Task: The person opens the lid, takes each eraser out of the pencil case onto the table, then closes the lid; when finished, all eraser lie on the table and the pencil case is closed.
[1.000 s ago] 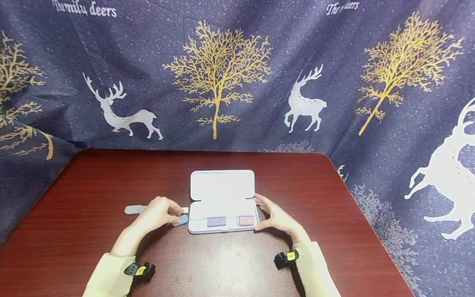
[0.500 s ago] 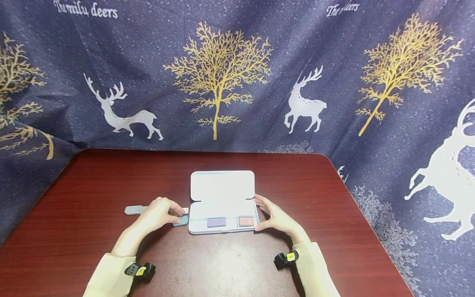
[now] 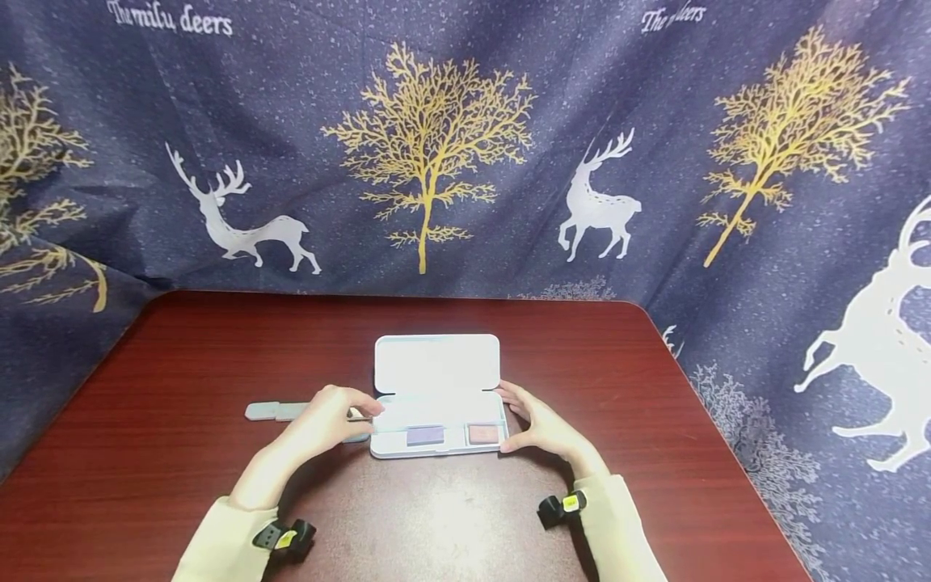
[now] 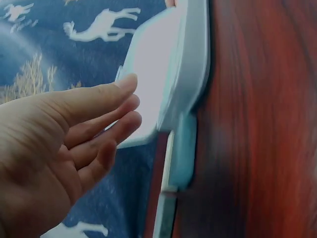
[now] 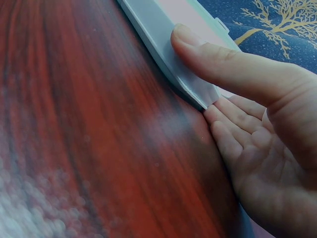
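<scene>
An open case is set on the tabletop between the fingers of both hands, its lid tipped back beyond them. In its front part, a purple block is held between the two sets of fingers; a pink block is contained in a small compartment just beside the right fingertips. By the right hand, the case's near end is gripped, thumb at the front corner and fingers against the end wall. The fingers of the left hand are spread slightly from the thumb, with nothing grasped, at the case's other end; whether it is touched cannot be told. Beneath and outward from the left fingers, a pale strip is partly covered by that hand. A blue piece beside the case is mostly hidden in the head view. In both wrist views, the case is cut off.
</scene>
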Action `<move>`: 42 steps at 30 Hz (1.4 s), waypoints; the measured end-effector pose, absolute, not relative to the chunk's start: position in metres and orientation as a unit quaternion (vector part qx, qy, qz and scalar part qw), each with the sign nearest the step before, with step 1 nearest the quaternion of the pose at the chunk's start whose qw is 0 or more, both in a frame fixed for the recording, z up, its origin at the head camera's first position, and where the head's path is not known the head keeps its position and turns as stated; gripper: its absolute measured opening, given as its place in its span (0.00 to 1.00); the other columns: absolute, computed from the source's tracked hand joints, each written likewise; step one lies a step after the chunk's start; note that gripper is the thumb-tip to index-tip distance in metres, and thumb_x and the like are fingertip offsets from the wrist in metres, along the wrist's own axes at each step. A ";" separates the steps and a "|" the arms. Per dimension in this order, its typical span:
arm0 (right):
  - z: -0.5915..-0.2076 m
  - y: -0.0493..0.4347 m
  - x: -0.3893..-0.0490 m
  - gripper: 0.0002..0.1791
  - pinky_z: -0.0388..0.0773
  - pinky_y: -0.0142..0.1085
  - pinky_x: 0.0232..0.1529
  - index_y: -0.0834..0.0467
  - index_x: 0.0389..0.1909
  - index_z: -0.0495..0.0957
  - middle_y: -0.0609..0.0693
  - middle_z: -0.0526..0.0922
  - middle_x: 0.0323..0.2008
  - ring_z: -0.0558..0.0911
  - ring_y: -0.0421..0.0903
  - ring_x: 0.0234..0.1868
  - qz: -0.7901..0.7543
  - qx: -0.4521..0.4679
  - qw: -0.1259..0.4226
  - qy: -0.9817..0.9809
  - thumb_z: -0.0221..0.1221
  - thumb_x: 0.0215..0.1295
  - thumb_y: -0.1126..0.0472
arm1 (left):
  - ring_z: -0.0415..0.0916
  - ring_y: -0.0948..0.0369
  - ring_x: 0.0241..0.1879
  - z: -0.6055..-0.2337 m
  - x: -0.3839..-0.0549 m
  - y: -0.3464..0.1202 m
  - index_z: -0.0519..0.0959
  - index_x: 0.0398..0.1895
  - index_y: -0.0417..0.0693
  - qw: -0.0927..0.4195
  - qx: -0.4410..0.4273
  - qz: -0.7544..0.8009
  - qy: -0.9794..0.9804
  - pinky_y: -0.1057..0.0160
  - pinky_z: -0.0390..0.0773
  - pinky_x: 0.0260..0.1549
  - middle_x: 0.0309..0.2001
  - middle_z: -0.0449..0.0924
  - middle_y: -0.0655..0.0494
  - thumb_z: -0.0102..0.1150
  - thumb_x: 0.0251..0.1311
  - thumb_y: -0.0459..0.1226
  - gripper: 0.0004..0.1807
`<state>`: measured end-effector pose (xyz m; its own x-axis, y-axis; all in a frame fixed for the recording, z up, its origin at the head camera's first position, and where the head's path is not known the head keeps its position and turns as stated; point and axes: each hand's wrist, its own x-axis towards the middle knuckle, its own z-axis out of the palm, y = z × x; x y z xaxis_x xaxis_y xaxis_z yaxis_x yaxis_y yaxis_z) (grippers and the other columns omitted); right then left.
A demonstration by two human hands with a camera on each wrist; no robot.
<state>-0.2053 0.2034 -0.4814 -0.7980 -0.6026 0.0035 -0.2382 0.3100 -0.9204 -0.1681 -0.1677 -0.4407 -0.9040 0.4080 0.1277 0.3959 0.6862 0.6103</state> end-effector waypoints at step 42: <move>-0.484 0.205 -0.207 0.56 0.52 0.53 0.71 0.70 0.73 0.47 0.70 0.59 0.71 0.59 0.66 0.72 -0.529 -0.268 0.180 0.785 0.72 0.47 0.69 | 0.81 0.54 0.46 -0.458 -0.153 -0.108 0.83 0.47 0.40 0.019 0.302 0.280 0.911 0.54 0.78 0.51 0.44 0.86 0.51 0.72 0.51 0.39 0.20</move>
<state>-0.2065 0.2047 -0.4840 -0.7908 -0.6121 0.0006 -0.2305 0.2969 -0.9267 -0.1529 -0.1081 -0.4581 -0.8167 0.5612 0.1344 0.5397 0.6601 0.5225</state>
